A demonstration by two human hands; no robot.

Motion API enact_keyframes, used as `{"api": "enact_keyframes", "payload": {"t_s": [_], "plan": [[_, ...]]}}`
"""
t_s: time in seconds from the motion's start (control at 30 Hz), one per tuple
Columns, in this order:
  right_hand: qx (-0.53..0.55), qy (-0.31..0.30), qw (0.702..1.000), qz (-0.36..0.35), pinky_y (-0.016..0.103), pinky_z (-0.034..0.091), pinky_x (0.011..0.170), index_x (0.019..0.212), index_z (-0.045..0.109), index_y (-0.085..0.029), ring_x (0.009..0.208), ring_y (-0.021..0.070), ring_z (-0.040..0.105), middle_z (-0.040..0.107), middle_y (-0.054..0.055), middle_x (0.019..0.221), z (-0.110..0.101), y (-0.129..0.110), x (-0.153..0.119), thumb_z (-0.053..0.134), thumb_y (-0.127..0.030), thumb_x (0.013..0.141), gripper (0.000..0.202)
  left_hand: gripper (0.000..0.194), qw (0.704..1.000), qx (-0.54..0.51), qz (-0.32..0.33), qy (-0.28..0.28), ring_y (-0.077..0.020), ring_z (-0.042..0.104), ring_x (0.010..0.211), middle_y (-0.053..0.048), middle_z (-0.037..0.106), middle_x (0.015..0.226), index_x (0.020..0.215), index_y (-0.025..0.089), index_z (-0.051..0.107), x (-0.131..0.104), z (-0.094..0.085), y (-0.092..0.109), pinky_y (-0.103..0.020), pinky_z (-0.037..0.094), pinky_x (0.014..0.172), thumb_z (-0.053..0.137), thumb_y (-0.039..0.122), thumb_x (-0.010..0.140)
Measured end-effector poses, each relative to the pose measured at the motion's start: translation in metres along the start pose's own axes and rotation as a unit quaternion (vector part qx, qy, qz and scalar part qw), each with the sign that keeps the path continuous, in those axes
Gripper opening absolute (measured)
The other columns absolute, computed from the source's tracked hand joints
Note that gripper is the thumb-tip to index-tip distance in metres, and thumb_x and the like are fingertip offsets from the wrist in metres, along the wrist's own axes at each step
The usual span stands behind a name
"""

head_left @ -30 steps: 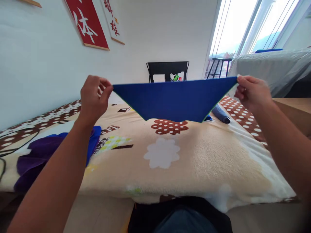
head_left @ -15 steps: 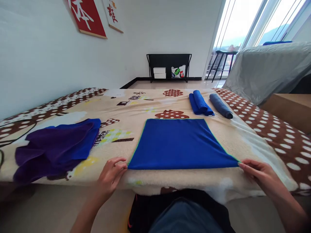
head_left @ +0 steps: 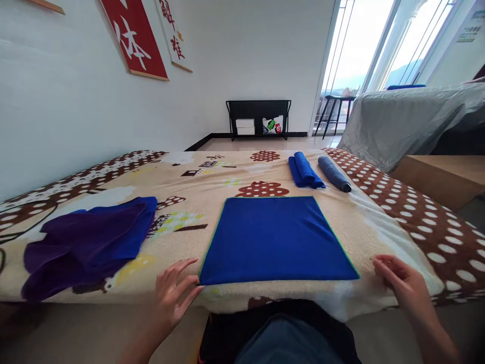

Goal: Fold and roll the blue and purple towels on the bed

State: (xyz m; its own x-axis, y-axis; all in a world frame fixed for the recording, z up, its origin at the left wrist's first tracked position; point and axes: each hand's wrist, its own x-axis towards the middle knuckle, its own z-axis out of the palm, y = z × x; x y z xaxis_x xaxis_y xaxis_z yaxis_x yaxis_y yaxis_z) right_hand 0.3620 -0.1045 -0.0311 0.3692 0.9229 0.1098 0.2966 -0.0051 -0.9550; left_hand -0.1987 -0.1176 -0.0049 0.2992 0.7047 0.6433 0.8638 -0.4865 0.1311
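A blue cloth [head_left: 273,240] with thin green edging lies spread flat near the bed's front edge. At its near left corner is my left hand [head_left: 174,293], thumb and forefinger pinched on the corner, the other fingers stretched out above. My right hand [head_left: 403,283] hovers just right of the near right corner, apart from the cloth. Its fingers are curled, with thumb and forefinger tips close together and nothing between them. To the left, a rumpled dark purple cloth [head_left: 79,245] lies over blue cloth [head_left: 142,220].
A rolled blue cloth [head_left: 305,171] and a rolled grey-blue cloth [head_left: 334,173] lie farther back on the right of the patterned blanket [head_left: 212,189]. A dark cable [head_left: 28,235] is at the far left. Beyond the bed stands a black rack [head_left: 258,112]; a cardboard box [head_left: 443,177] is on the right.
My right hand has let go of the near right corner, which has drawn inward and now lies flat. My left hand stays at its corner with fingers more spread. The view has tilted up slightly.
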Motion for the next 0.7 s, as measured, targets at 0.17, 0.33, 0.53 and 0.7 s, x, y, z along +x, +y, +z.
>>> {"api": "enact_keyframes", "payload": {"t_s": [0.17,0.33,0.53,0.7], "plan": [[-0.112,0.097,0.963,-0.225,0.033,0.053,0.072,0.098,0.07,-0.019,0.078,0.0202,0.066,0.071,0.007,0.089,0.092,-0.054,-0.012,0.057,-0.046,0.092,0.031,0.041,0.997,-0.071,-0.042,0.003,-0.0297,0.057,0.127,-0.004,0.062,0.135,0.121,0.044,0.06,0.067,0.024,0.065,-0.056,0.05,0.103,0.052,0.021,0.088],[-0.284,-0.056,0.876,-0.386,0.042,0.042,0.11,0.139,0.057,-0.018,0.136,0.0247,0.048,0.053,0.009,0.146,0.19,-0.095,-0.03,0.041,-0.022,0.098,0.044,0.075,0.987,-0.107,-0.023,-0.118,-0.0243,0.044,0.14,-0.004,0.046,0.153,0.15,0.045,0.041,0.124,0.096,0.122,-0.049,0.049,0.111,0.044,0.013,0.082],[-0.38,-0.059,0.847,-0.367,0.047,0.033,0.116,0.146,0.051,-0.017,0.14,0.0258,0.045,0.048,0.009,0.149,0.202,-0.066,-0.042,0.04,-0.031,0.101,0.048,0.077,0.992,-0.063,-0.014,-0.106,-0.0317,0.046,0.138,0.0,0.051,0.148,0.156,0.044,0.028,0.103,0.12,0.132,-0.062,0.048,0.11,0.05,0.018,0.086],[-0.419,0.019,0.833,-0.362,0.047,0.029,0.117,0.147,0.049,-0.014,0.139,0.0263,0.046,0.047,0.011,0.15,0.155,-0.032,-0.036,0.042,-0.045,0.102,0.055,0.064,0.993,0.039,-0.051,-0.095,-0.0309,0.044,0.141,-0.004,0.045,0.153,0.155,0.04,0.032,0.069,0.099,0.102,-0.058,0.046,0.109,0.049,0.047,0.094]]}}
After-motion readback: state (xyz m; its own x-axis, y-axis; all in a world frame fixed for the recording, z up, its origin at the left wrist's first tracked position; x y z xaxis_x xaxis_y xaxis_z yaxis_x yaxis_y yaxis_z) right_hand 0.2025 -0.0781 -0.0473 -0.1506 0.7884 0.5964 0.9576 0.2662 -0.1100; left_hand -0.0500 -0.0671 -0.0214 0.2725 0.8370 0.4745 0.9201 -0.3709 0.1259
